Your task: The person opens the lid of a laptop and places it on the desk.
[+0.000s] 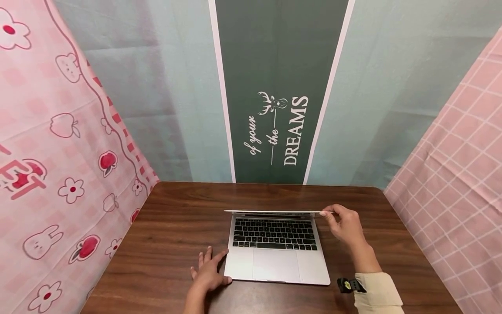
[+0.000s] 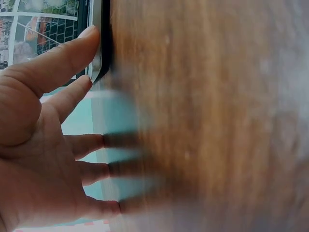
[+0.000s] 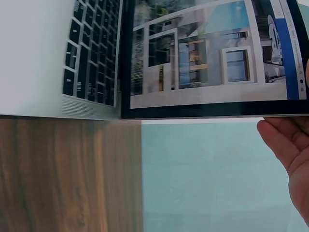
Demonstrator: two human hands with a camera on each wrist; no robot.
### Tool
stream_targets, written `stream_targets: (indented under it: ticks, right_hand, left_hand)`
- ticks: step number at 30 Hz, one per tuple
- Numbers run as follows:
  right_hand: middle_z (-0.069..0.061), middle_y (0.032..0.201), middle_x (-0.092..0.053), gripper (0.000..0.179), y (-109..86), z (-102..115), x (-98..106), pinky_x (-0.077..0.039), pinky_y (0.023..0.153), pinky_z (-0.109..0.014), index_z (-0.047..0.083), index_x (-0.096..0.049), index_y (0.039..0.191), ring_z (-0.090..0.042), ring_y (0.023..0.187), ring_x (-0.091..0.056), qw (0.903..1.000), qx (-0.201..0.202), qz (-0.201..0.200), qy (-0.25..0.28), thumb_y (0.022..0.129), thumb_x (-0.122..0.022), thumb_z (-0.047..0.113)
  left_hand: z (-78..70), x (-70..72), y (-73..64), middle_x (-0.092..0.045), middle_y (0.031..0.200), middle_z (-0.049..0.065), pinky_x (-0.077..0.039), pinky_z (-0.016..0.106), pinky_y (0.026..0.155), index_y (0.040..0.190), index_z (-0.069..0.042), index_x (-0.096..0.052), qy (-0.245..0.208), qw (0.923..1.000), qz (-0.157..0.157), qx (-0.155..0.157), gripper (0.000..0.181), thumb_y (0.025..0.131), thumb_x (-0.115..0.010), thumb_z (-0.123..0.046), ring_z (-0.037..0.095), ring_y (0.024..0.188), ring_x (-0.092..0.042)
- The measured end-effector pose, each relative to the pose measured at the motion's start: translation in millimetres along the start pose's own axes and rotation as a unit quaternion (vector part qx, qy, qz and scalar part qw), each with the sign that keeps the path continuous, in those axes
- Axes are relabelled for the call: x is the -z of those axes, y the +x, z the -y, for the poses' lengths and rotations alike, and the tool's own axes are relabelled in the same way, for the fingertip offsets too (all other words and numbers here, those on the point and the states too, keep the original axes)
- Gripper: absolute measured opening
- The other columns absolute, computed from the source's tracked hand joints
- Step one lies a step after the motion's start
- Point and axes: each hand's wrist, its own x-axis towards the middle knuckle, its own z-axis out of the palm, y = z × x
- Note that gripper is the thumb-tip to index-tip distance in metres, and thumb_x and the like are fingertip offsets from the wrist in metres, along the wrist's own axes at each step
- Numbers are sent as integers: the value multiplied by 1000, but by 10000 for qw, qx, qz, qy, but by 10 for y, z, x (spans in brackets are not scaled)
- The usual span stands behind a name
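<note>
One beige sleeve (image 1: 378,293) lies nearest, at the near right, covering my right forearm, with one black device (image 1: 351,285) bearing a yellow-green patch just to its left. From there my right arm slants far and left, and my right hand (image 1: 346,223) bends over at the wrist and pinches the right edge of the lid (image 1: 274,211), close to its top corner, thumb on the near face and fingers behind.

My left arm comes in from the near edge. My left hand (image 1: 208,275) is spread, its fingers reaching out and apart: the thumb touches the near left corner of the laptop (image 1: 239,266) and the index finger its left edge, while the other three fingers fan out to the left over the table (image 1: 168,244).

I count two hands and one laptop, which sits on the near half of the one brown wood-grain table, between my hands. Its lid stands raised; from above it shows almost edge-on. The laptop has one black keyboard (image 1: 274,234), one trackpad (image 1: 276,265) and one lit screen (image 3: 207,53) showing buildings with windows.

Three cloths surround the table: one pink cartoon cloth (image 1: 43,209) at left, one pink checked cloth (image 1: 462,174) at right, and one blue-green cloth (image 1: 188,109) at the far side, with one printed deer head (image 1: 272,104).
</note>
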Motion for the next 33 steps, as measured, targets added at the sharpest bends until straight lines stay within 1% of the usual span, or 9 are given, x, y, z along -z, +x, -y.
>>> stream_targets:
  ticks: [5,10,14,17,20,23,27,29,33]
  right_hand:
    - [5,64,-55,17,80,6,-10,-35,44,-20,7,-64,78,-1,49,-38,9998,-175,8,-45,70,-76,-2]
    - [4,65,-54,15,159,-61,-63,-36,46,-20,4,-63,81,-4,52,-41,9993,-383,-15,42,73,-74,-2]
    - [0,68,-57,14,218,-126,-127,-36,49,-16,3,-62,85,-6,55,-44,9966,-791,-86,210,76,-72,-1]
    - [-5,72,-62,14,255,-164,-179,-38,53,-16,1,-64,90,-7,60,-49,9922,-1152,-295,383,78,-72,1]
    - [-10,77,-64,15,292,-196,-230,-40,58,-16,-1,-65,93,-7,67,-52,9853,-1491,-551,629,80,-71,1]
    - [-13,80,-64,15,318,-220,-266,-39,59,-14,-2,-65,94,-4,69,-51,9766,-1823,-728,879,81,-71,3]
    - [-16,82,-63,15,343,-250,-299,-40,60,-12,-5,-64,94,-1,70,-51,9649,-2164,-803,1255,83,-68,4]
    - [-16,82,-62,15,354,-267,-317,-40,59,-13,-7,-63,94,-1,70,-52,9587,-2296,-811,1469,84,-67,4]
    - [-8,78,-61,14,392,-255,-353,-38,54,-14,-10,-62,95,-2,64,-50,9389,-2602,-877,2076,86,-64,1]
  left_hand:
    - [14,11,8,-28,143,28,-8,78,87,128,-21,-57,-8,10000,40,-51,79,55,-86,-24,53,129,-16]
    - [5,14,15,-28,143,28,-8,78,87,128,-21,-57,25,10000,83,-10,78,55,-86,-23,53,129,-16]
    - [0,14,19,-28,142,28,-9,78,87,128,-21,-57,88,9999,70,6,79,55,-86,-24,53,129,-17]
    - [-4,14,22,-28,143,28,-9,78,87,128,-22,-57,109,9999,75,22,79,54,-86,-24,53,129,-17]
    - [-2,6,30,-27,143,28,-8,78,87,128,-23,-57,109,9999,95,41,80,54,-86,-25,53,129,-16]
    - [2,-6,35,-27,143,28,-8,78,87,129,-24,-57,129,9999,97,27,80,54,-86,-26,53,129,-16]
    - [-3,-15,24,-28,143,27,-9,78,87,128,-23,-57,116,9999,83,-1,79,54,-86,-26,53,129,-17]
    - [-6,-15,19,-28,143,27,-8,77,87,128,-23,-57,85,9999,76,1,79,54,-86,-25,53,129,-17]
    - [-11,4,14,-27,143,28,-7,77,87,128,-22,-57,45,10000,59,33,79,54,-86,-24,53,129,-16]
